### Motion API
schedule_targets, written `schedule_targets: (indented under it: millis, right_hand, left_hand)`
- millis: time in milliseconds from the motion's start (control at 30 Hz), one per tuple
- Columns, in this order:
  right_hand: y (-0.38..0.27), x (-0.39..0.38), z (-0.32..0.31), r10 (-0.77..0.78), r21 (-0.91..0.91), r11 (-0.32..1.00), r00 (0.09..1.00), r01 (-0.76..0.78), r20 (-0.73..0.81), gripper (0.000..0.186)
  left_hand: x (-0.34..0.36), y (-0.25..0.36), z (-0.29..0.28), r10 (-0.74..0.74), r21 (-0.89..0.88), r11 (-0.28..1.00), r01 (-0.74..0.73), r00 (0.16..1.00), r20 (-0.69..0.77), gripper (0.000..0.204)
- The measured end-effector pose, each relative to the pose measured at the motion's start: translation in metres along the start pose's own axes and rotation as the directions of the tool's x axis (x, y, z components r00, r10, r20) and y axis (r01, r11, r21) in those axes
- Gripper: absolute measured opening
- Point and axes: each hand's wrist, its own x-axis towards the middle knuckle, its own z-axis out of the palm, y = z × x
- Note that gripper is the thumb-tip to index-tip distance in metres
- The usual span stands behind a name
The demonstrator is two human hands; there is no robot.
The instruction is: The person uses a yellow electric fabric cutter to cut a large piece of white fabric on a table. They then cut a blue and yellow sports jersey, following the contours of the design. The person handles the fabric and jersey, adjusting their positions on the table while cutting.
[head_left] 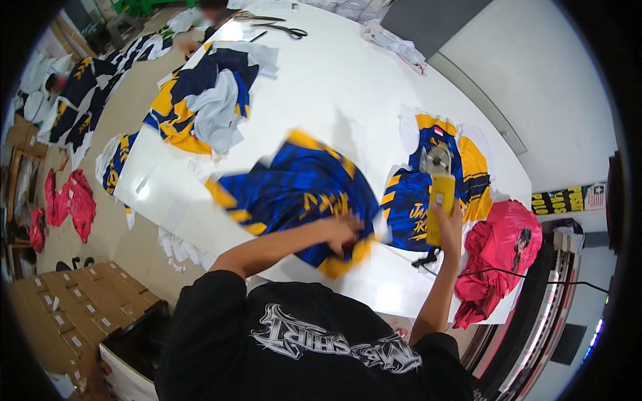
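Note:
My left hand [341, 234] grips a blue and yellow fabric piece [294, 187] over the middle of the white table [334, 80]; the piece is blurred. My right hand [449, 214] is closed on a yellow handheld electric cloth cutter [441, 190], whose metal blade head rests over blue, yellow and white jersey panels [408, 214] on the table's right part. A dark cable runs from near the cutter toward the right. Pink fabric [498, 247] lies bunched at the table's right front. A pile of blue, yellow, navy and pale grey pieces [180, 120] lies at the table's back left.
Scissors [287, 31] and folded white pieces [391, 47] lie toward the table's back. Co-workers [57, 85] are partly visible among garment pieces at left. Pink fabric [73, 200] lies on the floor, with cardboard boxes [87, 301] at lower left. Long rolls [542, 294] stand at lower right.

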Motion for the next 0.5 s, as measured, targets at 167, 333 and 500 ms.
schedule_targets:
  millis: [167,333,500]
  right_hand:
    - [0.016,-0.090,-0.036,0.250,0.127,0.964,0.961,-0.235,-0.120,0.041]
    - [0.046,-0.146,-0.031,0.344,0.234,0.923,0.926,-0.304,-0.154,0.040]
    - [0.046,-0.197,-0.014,0.392,0.268,0.900,0.906,-0.343,-0.158,0.039]
  left_hand:
    - [0.042,0.013,-0.021,-0.382,-0.356,0.832,0.425,0.905,0.187,0.054]
    - [0.037,-0.065,-0.015,-0.506,0.086,0.796,0.599,0.737,-0.448,0.094]
    - [-0.039,-0.172,-0.092,-0.862,0.005,0.309,0.951,0.282,-0.421,0.102]
